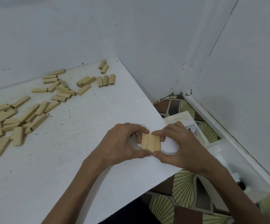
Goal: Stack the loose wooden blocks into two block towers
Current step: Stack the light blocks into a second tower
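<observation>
I had the left hand (121,143) and right hand (179,146) pinching a row of three blocks (150,142) between them, by the table (82,167) edge. Loose blocks (25,115) lay scattered well beyond the left hand.

Pale tan blocks (150,142), white speckled table (76,143), floor (183,189) patterned with green-yellow fans on brown.
</observation>
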{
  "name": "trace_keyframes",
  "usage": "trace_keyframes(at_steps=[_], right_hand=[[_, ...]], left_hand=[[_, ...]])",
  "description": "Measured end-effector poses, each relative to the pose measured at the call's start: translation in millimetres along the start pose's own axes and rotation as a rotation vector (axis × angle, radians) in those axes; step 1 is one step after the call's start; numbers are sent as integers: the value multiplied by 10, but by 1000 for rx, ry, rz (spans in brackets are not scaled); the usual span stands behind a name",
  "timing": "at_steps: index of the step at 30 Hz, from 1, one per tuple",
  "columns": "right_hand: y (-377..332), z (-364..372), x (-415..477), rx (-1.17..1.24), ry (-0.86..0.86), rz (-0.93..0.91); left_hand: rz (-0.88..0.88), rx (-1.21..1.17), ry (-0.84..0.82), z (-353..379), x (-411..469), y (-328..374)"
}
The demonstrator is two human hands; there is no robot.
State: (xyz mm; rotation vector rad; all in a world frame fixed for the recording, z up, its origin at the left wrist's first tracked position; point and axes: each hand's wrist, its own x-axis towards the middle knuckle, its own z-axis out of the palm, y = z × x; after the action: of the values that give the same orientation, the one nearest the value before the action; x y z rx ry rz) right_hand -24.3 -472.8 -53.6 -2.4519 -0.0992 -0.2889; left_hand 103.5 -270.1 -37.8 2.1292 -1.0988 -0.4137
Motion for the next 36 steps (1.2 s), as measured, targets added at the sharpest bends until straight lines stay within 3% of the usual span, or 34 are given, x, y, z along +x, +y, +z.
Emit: trace_keyframes(at_steps=[36], right_hand=[[-39,-170,-31,20,-148,162]], left_hand=[[10,-31,-91,-83,-21,-65]])
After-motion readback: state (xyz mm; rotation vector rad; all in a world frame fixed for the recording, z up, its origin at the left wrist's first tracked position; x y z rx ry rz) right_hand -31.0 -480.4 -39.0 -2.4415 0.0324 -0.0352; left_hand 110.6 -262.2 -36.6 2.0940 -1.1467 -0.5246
